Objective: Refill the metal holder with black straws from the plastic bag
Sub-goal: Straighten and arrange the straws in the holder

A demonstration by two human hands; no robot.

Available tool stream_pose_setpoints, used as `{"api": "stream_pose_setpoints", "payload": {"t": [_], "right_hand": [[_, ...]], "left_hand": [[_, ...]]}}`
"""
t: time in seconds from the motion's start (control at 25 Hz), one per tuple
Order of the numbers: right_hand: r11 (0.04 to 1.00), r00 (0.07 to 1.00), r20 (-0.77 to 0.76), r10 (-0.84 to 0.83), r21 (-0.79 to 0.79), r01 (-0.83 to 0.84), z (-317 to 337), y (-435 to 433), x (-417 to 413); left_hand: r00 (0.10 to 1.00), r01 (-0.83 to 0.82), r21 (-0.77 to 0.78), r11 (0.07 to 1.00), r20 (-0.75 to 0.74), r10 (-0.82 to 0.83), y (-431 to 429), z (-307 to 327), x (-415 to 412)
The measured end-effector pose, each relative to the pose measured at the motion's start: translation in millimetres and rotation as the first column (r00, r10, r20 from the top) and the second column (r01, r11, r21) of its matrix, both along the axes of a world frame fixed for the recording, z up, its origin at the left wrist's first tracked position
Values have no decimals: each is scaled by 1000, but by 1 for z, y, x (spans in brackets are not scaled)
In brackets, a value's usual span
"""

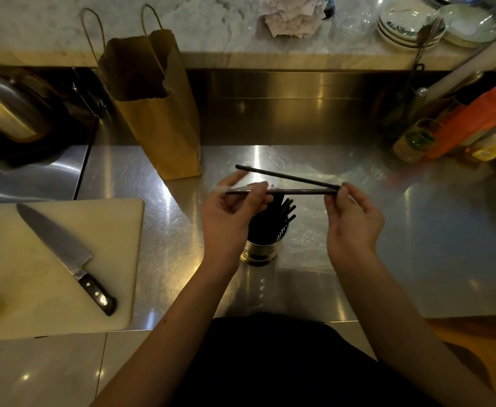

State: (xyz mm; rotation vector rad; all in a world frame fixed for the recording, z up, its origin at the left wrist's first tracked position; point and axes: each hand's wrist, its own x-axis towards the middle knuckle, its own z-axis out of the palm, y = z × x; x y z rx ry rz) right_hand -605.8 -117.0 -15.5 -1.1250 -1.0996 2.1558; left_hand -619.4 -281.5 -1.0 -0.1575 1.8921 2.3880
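A round perforated metal holder (261,251) stands on the steel counter (417,230) in the middle, with several black straws (285,211) sticking up out of it. Above it my left hand (231,214) pinches the left end of a thin clear plastic wrapper with a black straw (296,191) inside. My right hand (351,221) pinches the right end, where a second black straw (285,175) angles up and to the left. A clear plastic bag (308,239) lies flat on the counter, right of the holder.
A brown paper bag (155,113) stands behind the holder to the left. A white cutting board (29,277) with a large knife (67,257) and a lemon piece lies at the left. Bottles (414,142) crowd the right back; plates (435,22) sit on the marble shelf.
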Motion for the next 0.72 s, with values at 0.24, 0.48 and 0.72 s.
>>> {"api": "stream_pose_setpoints", "payload": {"t": [0.24,0.48,0.72], "right_hand": [[992,992,-35,122,-31,-124,-12,-11,8],[854,908,115,402,309,-418,-24,-7,20],[633,822,261,507,534,-560,-13,10,18]], "left_hand": [[995,-100,13,995,7,100,0,-2,-2],[991,-137,-58,989,-22,136,-6,1,-7],[979,20,-359,933,-182,-91,-34,20,-10]]}}
